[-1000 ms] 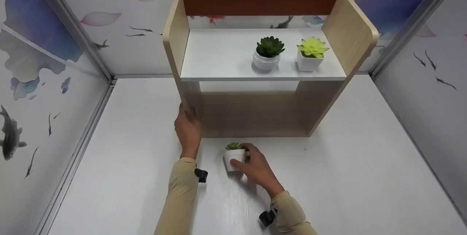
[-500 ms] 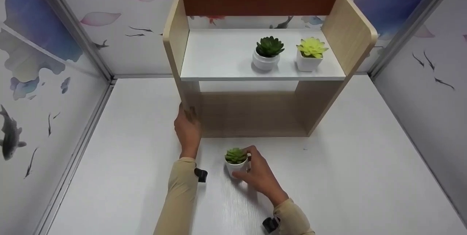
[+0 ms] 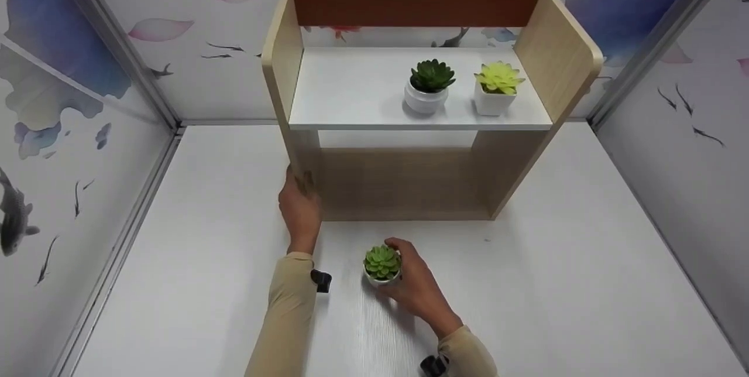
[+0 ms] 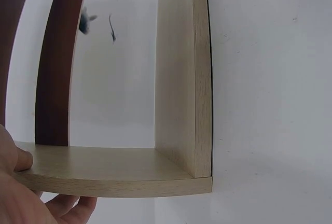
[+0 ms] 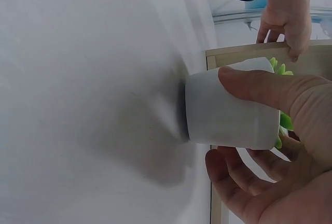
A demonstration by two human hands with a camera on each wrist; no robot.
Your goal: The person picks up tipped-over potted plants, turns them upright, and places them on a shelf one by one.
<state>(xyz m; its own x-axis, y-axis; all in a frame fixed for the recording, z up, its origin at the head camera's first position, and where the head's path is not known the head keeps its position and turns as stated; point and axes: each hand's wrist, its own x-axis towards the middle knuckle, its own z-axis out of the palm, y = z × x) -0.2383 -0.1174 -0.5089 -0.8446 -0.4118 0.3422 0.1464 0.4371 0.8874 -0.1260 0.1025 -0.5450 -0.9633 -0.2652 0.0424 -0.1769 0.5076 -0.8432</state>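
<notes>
My left hand (image 3: pixel 301 207) grips the left side panel of a light-wood shelf unit (image 3: pixel 494 175). In the left wrist view the thumb lies inside the panel (image 4: pixel 104 164) and the fingers curl under its outer face. My right hand (image 3: pixel 418 283) holds a small green succulent (image 3: pixel 382 262) in a white pot (image 5: pixel 233 107), in front of the unit. The thumb presses one side of the pot and the fingers reach round the other. Its base is right at the table surface in the right wrist view, and the rosette faces up toward the head camera.
On the white upper shelf (image 3: pixel 351 84) stand a dark green succulent (image 3: pixel 432 85) in a round white pot and a yellow-green one (image 3: pixel 497 87) in a square pot. Printed wall panels (image 3: pixel 76 72) enclose the white table (image 3: pixel 585 283) on the left, back and right.
The potted succulent has tipped from showing its pot's side to showing its leafy top, and has come slightly closer to me with my right hand. My left hand stays on the panel.
</notes>
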